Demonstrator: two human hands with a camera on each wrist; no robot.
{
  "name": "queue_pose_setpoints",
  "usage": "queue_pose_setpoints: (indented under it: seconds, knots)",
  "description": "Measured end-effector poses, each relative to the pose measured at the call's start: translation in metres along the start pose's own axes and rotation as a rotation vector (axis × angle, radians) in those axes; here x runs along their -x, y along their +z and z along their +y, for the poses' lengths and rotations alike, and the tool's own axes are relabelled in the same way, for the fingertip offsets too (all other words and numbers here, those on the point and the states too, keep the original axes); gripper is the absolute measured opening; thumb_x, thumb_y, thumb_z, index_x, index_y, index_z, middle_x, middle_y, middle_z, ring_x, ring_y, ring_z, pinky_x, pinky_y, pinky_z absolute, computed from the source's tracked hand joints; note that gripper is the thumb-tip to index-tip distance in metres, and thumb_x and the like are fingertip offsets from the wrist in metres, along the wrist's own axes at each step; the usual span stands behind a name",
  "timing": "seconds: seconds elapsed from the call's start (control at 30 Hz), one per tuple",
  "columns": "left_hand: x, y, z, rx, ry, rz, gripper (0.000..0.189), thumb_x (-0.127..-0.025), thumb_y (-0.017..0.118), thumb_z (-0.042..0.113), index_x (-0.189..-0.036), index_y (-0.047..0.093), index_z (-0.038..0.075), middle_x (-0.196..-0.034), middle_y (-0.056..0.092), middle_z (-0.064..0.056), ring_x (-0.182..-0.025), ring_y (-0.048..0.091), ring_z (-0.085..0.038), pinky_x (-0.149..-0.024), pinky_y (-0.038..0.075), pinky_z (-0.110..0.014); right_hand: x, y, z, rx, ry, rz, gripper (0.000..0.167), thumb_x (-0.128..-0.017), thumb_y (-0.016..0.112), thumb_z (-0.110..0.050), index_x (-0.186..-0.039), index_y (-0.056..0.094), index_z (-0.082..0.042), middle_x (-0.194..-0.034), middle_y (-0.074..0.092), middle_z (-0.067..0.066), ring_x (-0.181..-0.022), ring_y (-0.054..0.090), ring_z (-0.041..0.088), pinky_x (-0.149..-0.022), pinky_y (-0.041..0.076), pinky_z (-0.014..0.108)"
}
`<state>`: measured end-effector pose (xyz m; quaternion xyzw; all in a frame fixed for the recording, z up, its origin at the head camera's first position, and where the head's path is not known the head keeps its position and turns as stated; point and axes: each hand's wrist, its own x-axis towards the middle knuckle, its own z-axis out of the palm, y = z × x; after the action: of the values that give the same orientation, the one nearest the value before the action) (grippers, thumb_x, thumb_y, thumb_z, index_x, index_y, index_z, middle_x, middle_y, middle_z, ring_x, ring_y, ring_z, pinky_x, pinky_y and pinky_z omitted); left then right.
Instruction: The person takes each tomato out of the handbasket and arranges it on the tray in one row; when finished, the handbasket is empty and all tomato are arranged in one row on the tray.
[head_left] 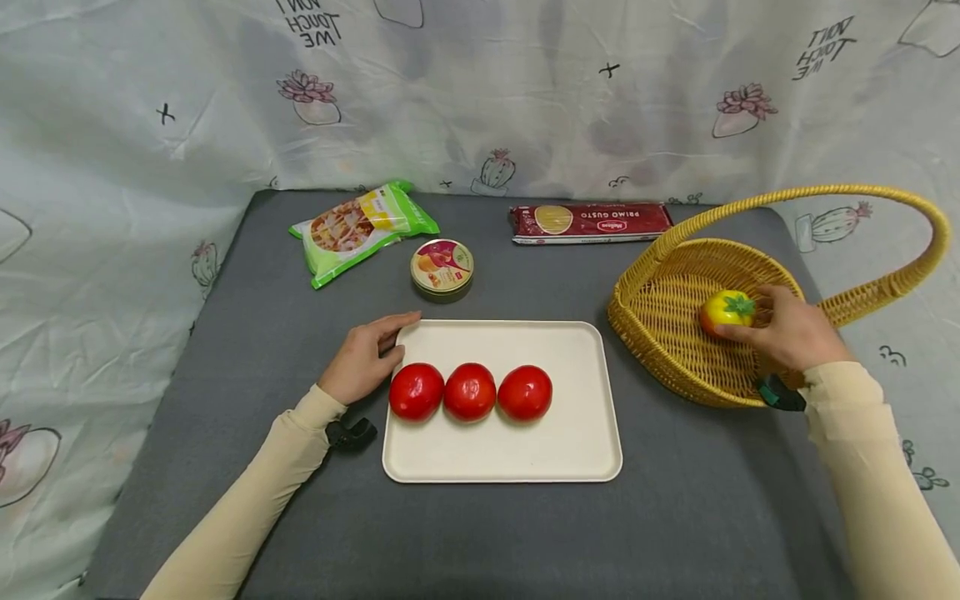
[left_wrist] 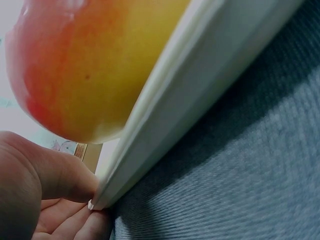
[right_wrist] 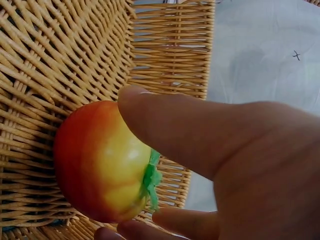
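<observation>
In the head view my left hand [head_left: 365,358] holds the left rim of a cream tray [head_left: 502,458]. The left wrist view shows the thumb and fingers pinching the tray's edge [left_wrist: 165,100]. On the tray three glossy red tomatoes [head_left: 470,392] sit in a row; one tomato [left_wrist: 95,65] looks yellow low on its side. At the right, my right hand [head_left: 798,333] reaches into a wicker basket [head_left: 675,358] and grips a red-and-yellow tomato [head_left: 726,312] with a green leafy top. Thumb and fingers lie on opposite sides of this tomato [right_wrist: 105,160], against the weave.
Behind the tray stand a round tin [head_left: 442,268] and a green snack bag [head_left: 363,229]. A dark red biscuit pack [head_left: 592,223] lies at the back edge of the grey table [head_left: 487,542]. The basket's tall handle [head_left: 847,193] arches to the right. Printed cloth [head_left: 525,100] hangs behind.
</observation>
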<state>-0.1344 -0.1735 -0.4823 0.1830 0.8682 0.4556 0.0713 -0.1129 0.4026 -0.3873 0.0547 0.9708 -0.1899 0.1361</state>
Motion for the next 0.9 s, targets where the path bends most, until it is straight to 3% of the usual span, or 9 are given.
queue_pose_setpoints:
  seconds: [0.2, 0.33, 0.43, 0.67, 0.9]
  knots:
    - [0.000, -0.001, -0.001, -0.003, 0.000, -0.004, 0.054, -0.097, 0.063, -0.011, -0.150, 0.059, 0.000, -0.152, 0.058, -0.018, -0.139, 0.057, -0.034, -0.110, 0.050, -0.048, -0.012, 0.000, 0.005, 0.023, -0.007, -0.045, 0.101, -0.100, 0.069, -0.056, -0.150, 0.032, 0.023, -0.130, 0.052, 0.046, -0.107, 0.057, 0.057, -0.087, 0.050, 0.068]
    - [0.000, -0.001, -0.001, -0.007, -0.001, -0.004, 0.054, -0.097, 0.063, -0.012, -0.150, 0.059, 0.000, -0.152, 0.059, -0.017, -0.138, 0.058, -0.034, -0.109, 0.051, -0.048, -0.015, 0.003, 0.008, 0.041, -0.021, -0.046, 0.088, -0.098, 0.072, -0.053, -0.135, 0.044, 0.022, -0.112, 0.060, 0.037, -0.093, 0.058, 0.047, -0.077, 0.052, 0.056]
    - [-0.001, -0.001, 0.000, -0.008, 0.002, -0.004, 0.054, -0.097, 0.063, -0.012, -0.150, 0.059, 0.001, -0.152, 0.059, -0.017, -0.139, 0.057, -0.034, -0.110, 0.050, -0.048, -0.017, 0.004, 0.009, 0.043, -0.023, -0.052, 0.083, -0.098, 0.074, -0.051, -0.130, 0.046, 0.020, -0.107, 0.060, 0.034, -0.090, 0.058, 0.045, -0.073, 0.051, 0.051]
    - [-0.001, 0.000, -0.001, -0.012, 0.009, 0.002, 0.054, -0.097, 0.062, -0.012, -0.150, 0.059, 0.000, -0.152, 0.059, -0.017, -0.139, 0.057, -0.034, -0.110, 0.050, -0.047, -0.015, 0.002, 0.006, -0.001, -0.025, -0.047, 0.094, -0.098, 0.073, -0.049, -0.143, 0.034, 0.023, -0.118, 0.054, 0.040, -0.098, 0.059, 0.050, -0.079, 0.052, 0.059]
    - [0.000, -0.001, 0.001, -0.015, -0.002, -0.001, 0.054, -0.097, 0.063, -0.011, -0.150, 0.059, 0.000, -0.152, 0.058, -0.018, -0.139, 0.057, -0.034, -0.110, 0.050, -0.048, -0.005, 0.001, -0.004, -0.027, -0.042, 0.009, 0.100, -0.098, 0.075, -0.046, -0.153, 0.025, 0.020, -0.130, 0.048, 0.043, -0.107, 0.056, 0.057, -0.085, 0.049, 0.068]
